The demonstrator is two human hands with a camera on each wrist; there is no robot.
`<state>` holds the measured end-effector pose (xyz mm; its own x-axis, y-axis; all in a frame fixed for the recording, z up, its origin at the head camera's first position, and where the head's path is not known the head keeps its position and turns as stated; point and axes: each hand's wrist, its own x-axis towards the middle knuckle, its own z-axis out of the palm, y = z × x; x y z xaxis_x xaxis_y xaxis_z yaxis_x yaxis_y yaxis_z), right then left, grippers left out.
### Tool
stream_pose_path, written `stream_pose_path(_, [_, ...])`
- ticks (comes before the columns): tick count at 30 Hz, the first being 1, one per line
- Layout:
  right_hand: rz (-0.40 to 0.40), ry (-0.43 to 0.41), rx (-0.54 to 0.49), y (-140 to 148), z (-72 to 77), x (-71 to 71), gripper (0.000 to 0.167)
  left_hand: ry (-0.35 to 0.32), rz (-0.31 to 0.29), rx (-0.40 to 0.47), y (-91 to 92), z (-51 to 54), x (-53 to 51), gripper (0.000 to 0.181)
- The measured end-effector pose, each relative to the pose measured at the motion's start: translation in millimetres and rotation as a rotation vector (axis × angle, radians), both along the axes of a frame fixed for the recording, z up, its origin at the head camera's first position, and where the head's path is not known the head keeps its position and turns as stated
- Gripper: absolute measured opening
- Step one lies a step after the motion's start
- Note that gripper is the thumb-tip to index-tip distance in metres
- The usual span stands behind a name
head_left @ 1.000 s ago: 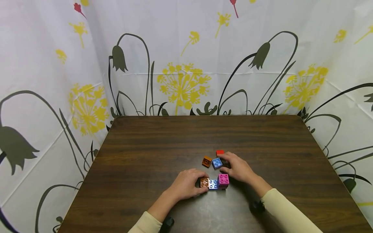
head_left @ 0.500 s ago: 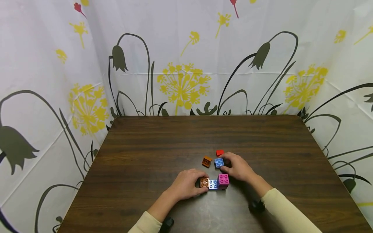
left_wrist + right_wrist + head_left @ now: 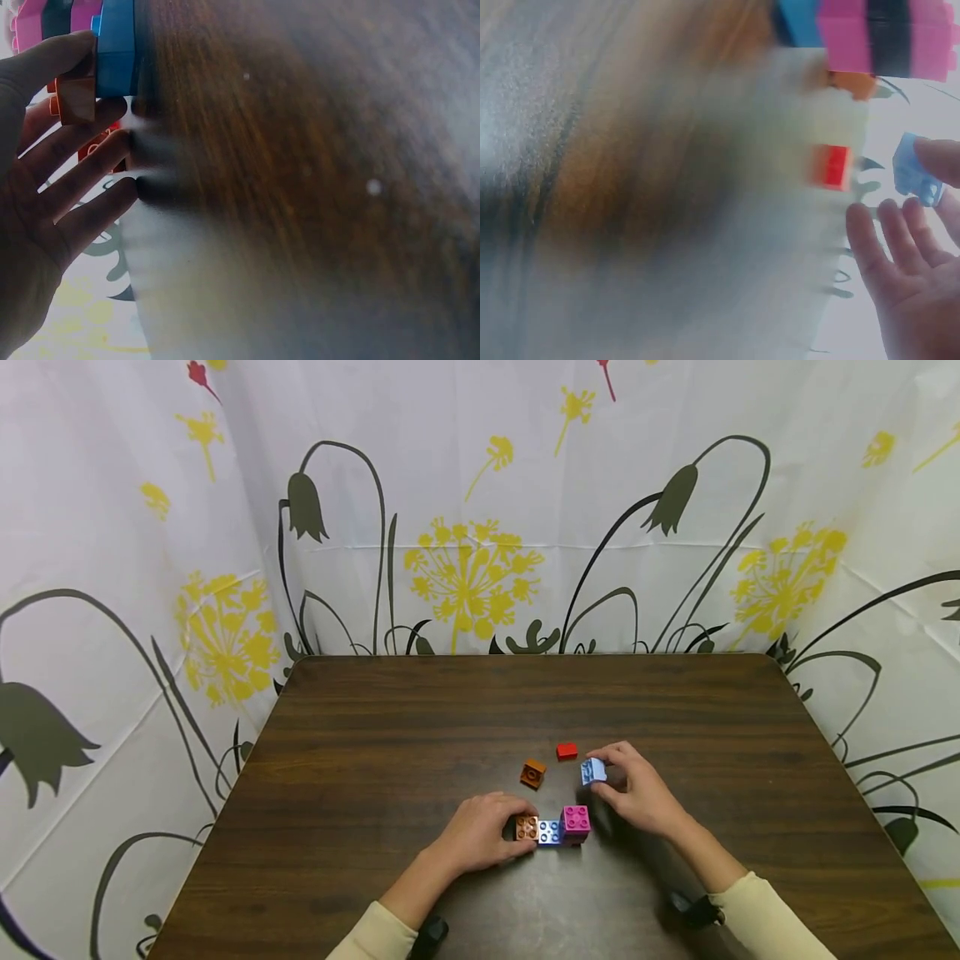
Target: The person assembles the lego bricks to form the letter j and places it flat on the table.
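Note:
My left hand (image 3: pixel 476 835) holds the left end of a small brick build, thumb and fingers around an orange brick (image 3: pixel 527 828). That brick sits on a blue base brick (image 3: pixel 549 832), whose studs show in the middle. At the right end rises a stack topped by a pink brick (image 3: pixel 576 820); the right wrist view shows a black brick (image 3: pixel 889 37) between pink ones. My right hand (image 3: pixel 637 789) pinches a light blue brick (image 3: pixel 592 771) between thumb and fingers, tilted and raised above the table. In the right wrist view the thumb covers part of this light blue brick (image 3: pixel 907 166).
Beyond the build, a loose orange brick (image 3: pixel 533 773) lies with its hollow side showing. Close behind it is a red brick (image 3: pixel 567 751). The brown wooden table (image 3: pixel 420 710) ends at a white flowered curtain (image 3: pixel 480 468).
My right hand first slid the light blue brick a little right, then picked it up and tipped it, moving right. The red brick is now fully uncovered. My left hand stays on the build.

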<state>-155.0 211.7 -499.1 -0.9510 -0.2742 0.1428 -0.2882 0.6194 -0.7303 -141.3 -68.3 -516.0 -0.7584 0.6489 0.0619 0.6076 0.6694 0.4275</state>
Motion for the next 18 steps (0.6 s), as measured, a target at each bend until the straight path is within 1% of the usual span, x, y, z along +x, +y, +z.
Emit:
stream_pose_path(4, [0.027, -0.011, -0.073, 7, 12.6, 9.7, 0.045, 0.004, -0.005, 0.003, 0.4, 0.4, 0.7, 0.035])
stream_pose_path(7, [0.061, -0.007, -0.085, 10, 22.1, 17.3, 0.046, 0.004, -0.007, 0.006, 0.4, -0.1, 0.8, 0.035])
stream_pose_path(10, [0.097, 0.006, -0.056, 10, 30.4, 25.0, 0.05, 0.011, -0.004, 0.006, 0.0, -0.1, 0.8, 0.035])
stream_pose_path(12, [0.122, 0.019, -0.016, 9, 34.3, 30.0, 0.052, 0.013, -0.002, 0.007, -0.3, 0.1, 0.7, 0.035])
stream_pose_path(16, [0.186, 0.038, 0.065, 6, 39.3, 38.5, 0.058, 0.008, -0.002, 0.002, -0.2, 0.7, 0.8, 0.035])
stream_pose_path(18, [0.211, 0.052, 0.093, 4, 40.2, 41.6, 0.056, 0.003, 0.001, -0.002, 0.0, 1.0, 0.6, 0.035])
